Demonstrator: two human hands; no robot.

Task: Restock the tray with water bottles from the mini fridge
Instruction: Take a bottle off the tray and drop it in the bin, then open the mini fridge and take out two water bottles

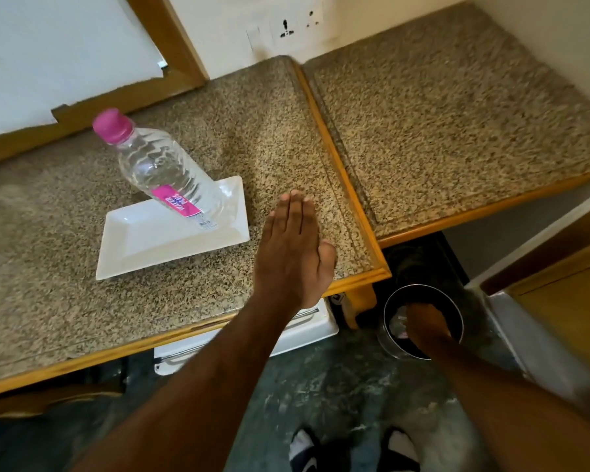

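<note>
Up front, the left hand [292, 248] hovers flat over the speckled worktop [82, 301], fingers straight and pressed side by side, thumb tucked along the palm's edge, holding nothing. It sits just to the right of the tray [133, 247], apart from it. The right hand [426, 327] reaches down below the worktop's corner into a round dark bin [392, 335] on the floor; its fingers are hidden inside the rim, so whether it grips anything cannot be told, though something pale and clear shows beside it in the bin.

The white rectangular tray lies flat on the worktop. 1 water bottle [171, 175] with a pink cap and pink label stands on the tray's far right part, appearing to lean toward the upper left in this wide-angle view. The rest of the tray is bare.

Under the worktop's front edge a white appliance top [218, 338] shows between the 2 forearms. To the right, a second speckled surface [457, 124] sits at a lower level, edged in wood. A wall socket [295, 25] is on the far wall, and dark green floor [338, 396] lies below.
</note>
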